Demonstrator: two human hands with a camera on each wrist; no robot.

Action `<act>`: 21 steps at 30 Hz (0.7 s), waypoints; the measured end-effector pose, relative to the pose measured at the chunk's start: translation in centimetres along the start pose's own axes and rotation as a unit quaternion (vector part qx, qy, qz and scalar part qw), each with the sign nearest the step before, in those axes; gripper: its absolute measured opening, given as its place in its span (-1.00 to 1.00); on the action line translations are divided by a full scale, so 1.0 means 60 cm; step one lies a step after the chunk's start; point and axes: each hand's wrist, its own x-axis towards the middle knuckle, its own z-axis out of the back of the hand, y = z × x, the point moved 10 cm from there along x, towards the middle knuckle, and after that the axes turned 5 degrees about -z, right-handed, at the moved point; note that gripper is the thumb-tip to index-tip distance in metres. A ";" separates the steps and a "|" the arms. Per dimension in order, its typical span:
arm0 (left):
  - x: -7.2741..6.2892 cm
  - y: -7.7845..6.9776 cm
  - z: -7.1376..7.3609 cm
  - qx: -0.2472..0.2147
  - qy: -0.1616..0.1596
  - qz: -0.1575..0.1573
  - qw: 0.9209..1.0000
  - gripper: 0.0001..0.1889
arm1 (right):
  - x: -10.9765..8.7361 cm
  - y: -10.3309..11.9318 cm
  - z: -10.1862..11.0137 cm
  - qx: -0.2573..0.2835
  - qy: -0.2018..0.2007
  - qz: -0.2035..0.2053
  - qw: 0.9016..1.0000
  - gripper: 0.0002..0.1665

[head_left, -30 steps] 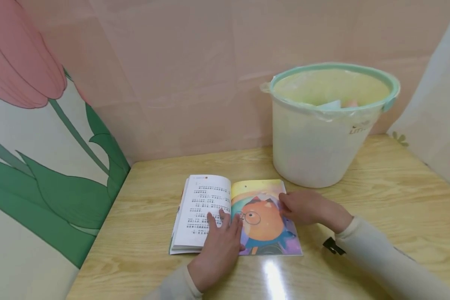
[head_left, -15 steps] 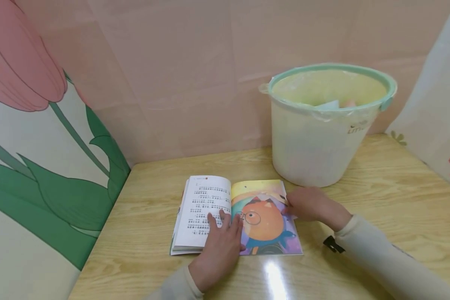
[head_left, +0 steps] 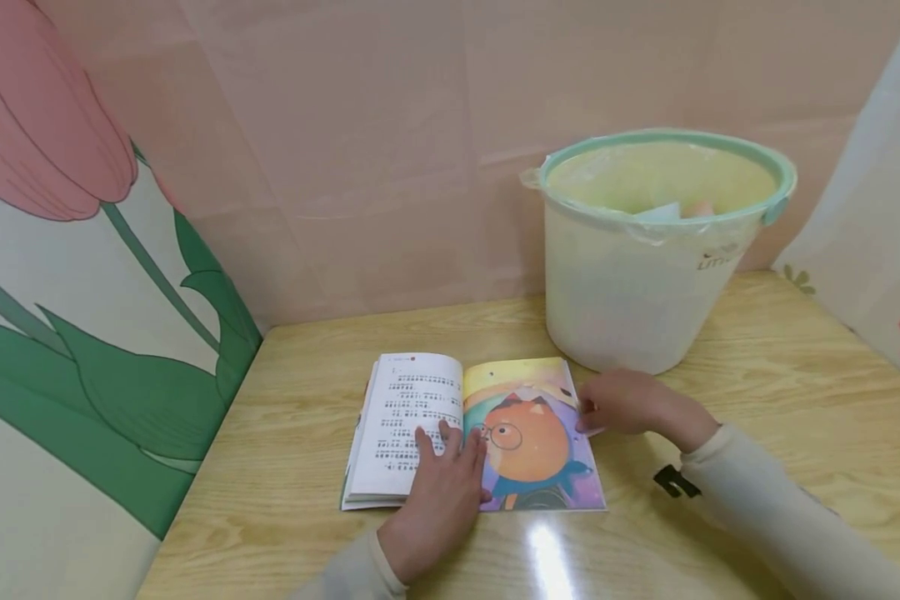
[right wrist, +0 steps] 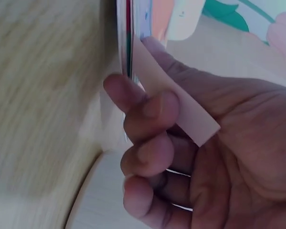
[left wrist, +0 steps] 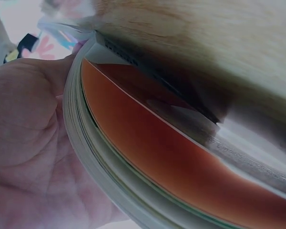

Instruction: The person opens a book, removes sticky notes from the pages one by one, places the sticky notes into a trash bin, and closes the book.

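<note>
An open picture book [head_left: 418, 392] lies on the wooden table. Printed text fills its left page, and an orange cat in glasses covers its right page [head_left: 528, 442]. My left hand [head_left: 446, 496] rests with spread fingers across the lower middle of the spread, over the gutter. In the left wrist view its palm lies beside the curved page edges [left wrist: 109, 157]. At the book's right edge is my right hand [head_left: 633, 404], fingers curled. It holds a pale paper strip [right wrist: 183, 107], whose far end meets the page edges in the right wrist view.
Behind the book to the right stands a pale bin [head_left: 622, 292] with a green rim, a clear liner and bits of paper inside. The wooden table [head_left: 292, 433] meets a pink wall covering at the back. A black clip [head_left: 677, 481] hangs by my right sleeve.
My right hand has shifted right, from over the right page's edge to just beside it, with the paper strip. The left hand has stayed in place on the book.
</note>
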 end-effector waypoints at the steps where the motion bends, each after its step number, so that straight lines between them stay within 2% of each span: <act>1: 0.000 0.000 0.001 0.001 -0.002 0.001 1.000 -0.36 | -0.001 -0.002 0.001 0.005 0.004 0.002 1.000 -0.76; 4: -0.002 0.000 0.002 0.002 -0.005 0.002 1.000 -0.34 | -0.005 -0.005 0.003 0.021 0.012 0.005 1.000 -0.76; 9: -0.005 0.002 -0.004 -0.019 0.009 -0.001 1.000 -0.32 | -0.009 -0.005 0.007 0.031 0.012 0.011 0.999 -0.74; 14: -0.010 0.011 -0.012 -0.098 0.036 -0.012 0.994 -0.33 | -0.013 0.008 0.019 0.036 -0.006 0.039 0.999 -0.77; 16: -0.015 0.021 -0.013 -0.170 0.055 -0.022 0.984 -0.33 | -0.015 0.013 0.025 0.040 -0.012 0.049 0.998 -0.77; 18: -0.022 0.034 -0.009 -0.237 0.068 -0.039 0.968 -0.35 | -0.017 0.017 0.029 0.047 -0.014 0.058 0.997 -0.77; 21: -0.034 0.061 0.000 -0.323 0.084 -0.054 0.941 -0.37 | -0.018 0.019 0.034 0.060 -0.013 0.068 0.996 -0.76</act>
